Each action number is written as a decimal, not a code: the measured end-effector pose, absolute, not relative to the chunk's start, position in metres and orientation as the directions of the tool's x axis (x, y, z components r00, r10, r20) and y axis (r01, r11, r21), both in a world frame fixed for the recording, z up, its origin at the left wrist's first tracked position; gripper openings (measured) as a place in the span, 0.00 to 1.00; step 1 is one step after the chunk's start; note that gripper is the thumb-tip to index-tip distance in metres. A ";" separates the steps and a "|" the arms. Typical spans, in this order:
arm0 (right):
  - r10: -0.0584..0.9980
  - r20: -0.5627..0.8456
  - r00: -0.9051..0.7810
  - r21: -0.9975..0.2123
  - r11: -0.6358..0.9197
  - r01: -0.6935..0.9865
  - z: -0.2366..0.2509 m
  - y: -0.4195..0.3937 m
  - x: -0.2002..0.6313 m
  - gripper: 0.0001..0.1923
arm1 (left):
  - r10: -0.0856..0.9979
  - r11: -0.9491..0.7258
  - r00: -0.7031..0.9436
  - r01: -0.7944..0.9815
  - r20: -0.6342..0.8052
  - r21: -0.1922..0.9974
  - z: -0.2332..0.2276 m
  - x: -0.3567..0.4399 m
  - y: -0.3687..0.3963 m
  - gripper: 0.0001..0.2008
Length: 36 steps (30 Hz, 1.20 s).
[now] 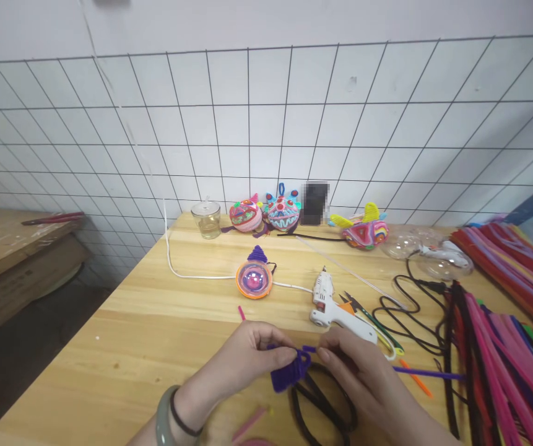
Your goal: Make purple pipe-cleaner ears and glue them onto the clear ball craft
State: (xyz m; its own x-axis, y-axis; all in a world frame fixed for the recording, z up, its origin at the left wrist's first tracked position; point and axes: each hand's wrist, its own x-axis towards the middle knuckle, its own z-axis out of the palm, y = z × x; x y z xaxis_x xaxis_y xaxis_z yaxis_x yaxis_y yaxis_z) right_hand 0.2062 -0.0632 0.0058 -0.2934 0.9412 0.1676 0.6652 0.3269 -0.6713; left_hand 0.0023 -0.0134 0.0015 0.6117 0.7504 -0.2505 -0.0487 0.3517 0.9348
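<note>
Near the table's front, my left hand [259, 353] pinches a folded purple pipe-cleaner piece [287, 371] between thumb and fingers. My right hand [359, 365] is closed on the purple pipe cleaner [428, 373], whose short end meets the folded piece and whose long tail runs out to the right. Farther back lies a round, striped ornament [254, 280] with an orange rim and a purple triangular piece on top. A white glue gun [324, 300] rests just beyond my right hand. Under my hands is a coil of black cord [324, 402].
Bundles of coloured pipe cleaners [493, 359] cover the right side. Along the tiled wall stand a glass cup [208, 222], several fish-like ornaments [282, 210] and a dark pixelated rectangle [315, 203]. Green-handled scissors [372, 322], a black cable [400, 310] and clear plastic shells [403, 243] lie at right.
</note>
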 end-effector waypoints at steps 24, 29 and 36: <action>0.938 0.155 -0.309 -0.754 0.315 0.577 0.006 -0.069 0.197 0.10 | 0.706 0.450 0.660 -0.139 -0.256 0.882 0.002 0.001 -0.015 0.14; 0.976 0.065 -0.206 -0.828 0.168 0.535 0.005 -0.069 0.190 0.13 | 0.757 0.391 0.619 -0.172 -0.210 0.904 0.004 0.005 -0.016 0.15; 0.987 0.012 -0.162 -0.918 0.075 0.389 0.005 -0.074 0.182 0.16 | 0.785 0.349 0.592 -0.176 -0.184 0.920 0.005 0.008 -0.017 0.17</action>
State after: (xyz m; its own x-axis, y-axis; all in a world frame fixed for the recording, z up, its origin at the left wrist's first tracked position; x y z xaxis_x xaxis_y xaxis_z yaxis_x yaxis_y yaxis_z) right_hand 0.1822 -0.0742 0.0054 -0.1617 0.9868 0.0117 0.3894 0.0746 -0.9181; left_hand 0.0081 -0.0172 0.0050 0.5915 0.7850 -0.1840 -0.1765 0.3487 0.9205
